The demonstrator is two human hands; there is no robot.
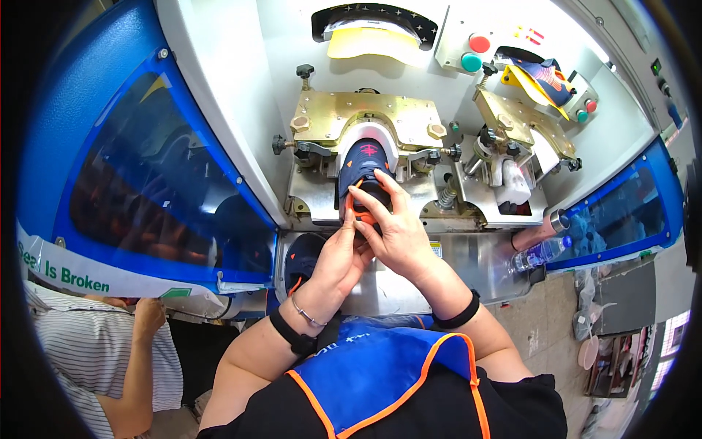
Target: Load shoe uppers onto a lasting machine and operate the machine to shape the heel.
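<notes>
A navy shoe upper with orange edging (353, 173) sits toe-first in the white curved mould (392, 139) of a brass-coloured clamp head (329, 117). At the upper's heel end, my left hand (338, 260) pinches its orange collar from below and the left. My right hand (402, 233) grips the same collar from the right, index finger stretched along the opening. The palms nearly meet under the heel. Part of the upper's heel is hidden behind my fingers. Left of my left wrist, another navy and orange shoe (301, 254) rests on the metal ledge.
A second clamp station (512, 183) with a white form stands to the right. A navy upper (545, 77) lies on yellow material above it. A pink tumbler (537, 233) and a water bottle (542, 253) lie at the ledge's right end. Another person in a striped shirt (110, 351) is at left.
</notes>
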